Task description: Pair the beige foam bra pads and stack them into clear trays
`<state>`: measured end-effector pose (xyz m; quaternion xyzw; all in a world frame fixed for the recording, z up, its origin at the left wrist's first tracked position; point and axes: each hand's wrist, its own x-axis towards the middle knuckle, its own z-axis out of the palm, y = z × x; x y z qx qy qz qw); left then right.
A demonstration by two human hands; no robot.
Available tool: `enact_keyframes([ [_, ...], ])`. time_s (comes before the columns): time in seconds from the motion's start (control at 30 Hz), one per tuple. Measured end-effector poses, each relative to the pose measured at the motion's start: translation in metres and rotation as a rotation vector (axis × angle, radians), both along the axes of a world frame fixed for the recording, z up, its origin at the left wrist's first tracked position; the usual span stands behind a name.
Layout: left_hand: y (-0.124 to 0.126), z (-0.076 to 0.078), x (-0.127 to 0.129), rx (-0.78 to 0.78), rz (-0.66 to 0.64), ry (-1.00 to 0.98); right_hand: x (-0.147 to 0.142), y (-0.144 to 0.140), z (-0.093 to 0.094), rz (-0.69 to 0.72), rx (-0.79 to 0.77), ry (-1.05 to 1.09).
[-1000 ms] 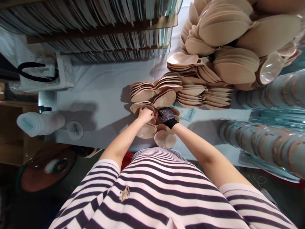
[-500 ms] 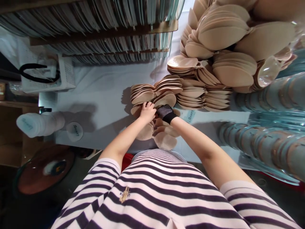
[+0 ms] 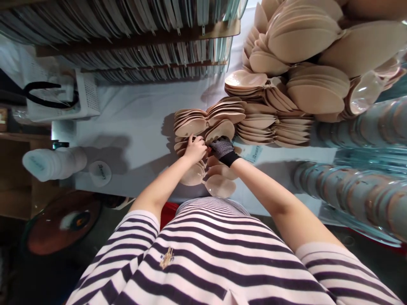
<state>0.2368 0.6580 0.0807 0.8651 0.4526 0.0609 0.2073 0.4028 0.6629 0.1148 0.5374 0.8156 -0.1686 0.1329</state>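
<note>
Both hands, left hand point(image 3: 195, 149) and gloved right hand point(image 3: 222, 149), shifted forward, gripping glossy beige cups point(image 3: 205, 123).

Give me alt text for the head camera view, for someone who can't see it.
A person in a striped shirt presses a bare left hand and a black-gloved right hand together on beige moulded cups stacked on a white table. More cup stacks rise at right; a white basket sits at left.

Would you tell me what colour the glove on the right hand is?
Black, with a fine pale speckle; the right hand shows it in the head view.
</note>
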Motion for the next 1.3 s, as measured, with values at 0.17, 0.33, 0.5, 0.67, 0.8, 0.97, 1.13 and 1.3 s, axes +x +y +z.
enact_keyframes([
  [0.17, 0.003, 0.003, 0.003, -0.041, 0.051, 0.028, 0.001, -0.004, -0.007, -0.106, 0.017, 0.043],
  [0.33, 0.002, -0.001, 0.009, -0.044, 0.076, 0.012, -0.001, -0.01, -0.016, -0.274, 0.02, 0.097],
  [0.5, 0.006, -0.004, 0.014, -0.076, 0.13, -0.009, 0.001, -0.009, -0.025, -0.437, -0.054, 0.122],
  [0.67, 0.009, -0.005, 0.018, -0.15, 0.214, -0.066, 0.007, -0.005, -0.036, -0.496, -0.11, 0.233],
  [0.8, 0.004, -0.011, 0.025, -0.083, 0.226, -0.042, 0.003, -0.006, -0.041, -0.539, -0.083, 0.215],
  [0.97, 0.005, -0.013, 0.025, -0.046, 0.205, 0.019, 0.0, -0.01, -0.037, -0.572, -0.051, 0.16],
  [1.13, 0.012, -0.002, 0.002, -0.085, 0.185, -0.008, 0.019, -0.003, -0.016, -0.397, -0.097, 0.159],
  [1.3, 0.017, 0.004, -0.018, -0.024, 0.352, 0.015, 0.013, 0.019, 0.005, -0.134, 0.035, 0.031],
])
